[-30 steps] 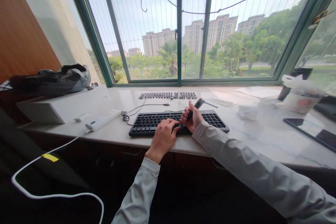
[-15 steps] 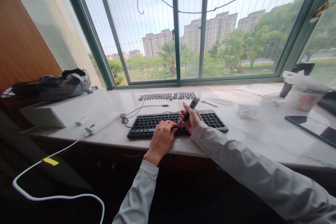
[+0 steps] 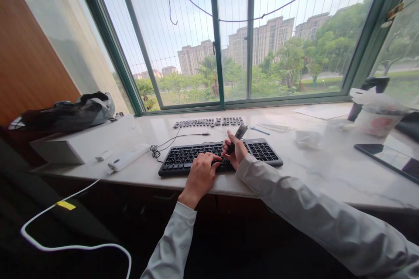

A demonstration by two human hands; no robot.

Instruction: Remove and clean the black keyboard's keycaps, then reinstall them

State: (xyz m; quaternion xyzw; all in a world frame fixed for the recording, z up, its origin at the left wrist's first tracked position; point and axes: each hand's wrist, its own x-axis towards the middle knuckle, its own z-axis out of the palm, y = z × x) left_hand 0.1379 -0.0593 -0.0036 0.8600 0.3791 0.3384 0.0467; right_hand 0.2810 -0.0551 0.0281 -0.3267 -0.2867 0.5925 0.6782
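A black keyboard (image 3: 180, 155) lies near the table's front edge. Most of its keys look bare of caps, though a few caps show at its lower left corner. My left hand (image 3: 203, 170) rests over the front middle of it, thumb and index finger drawn together; whatever is between them is too small to make out. Just to the right, my right hand (image 3: 236, 152) is wrapped round a dark stick-like tool (image 3: 241, 131), held tilted over the keyboard. The tool's upper end sticks out above the fist and its lower end is hidden. Behind, loose black keycaps (image 3: 196, 123) lie in keyboard-like rows.
A coiled black cable (image 3: 155, 151) and white power strip (image 3: 127, 159) lie left of the keyboard, before a white box (image 3: 81, 141). A thin blue tool (image 3: 260, 130) lies behind it. Rightward are a clear plastic packet (image 3: 307, 138), a phone (image 3: 389, 161) and a bagged cup (image 3: 376, 117).
The camera view has shifted slightly. The tool in my right hand leans a little more to the right and sits a bit lower. My left hand stays at the same spot on the keyboard.
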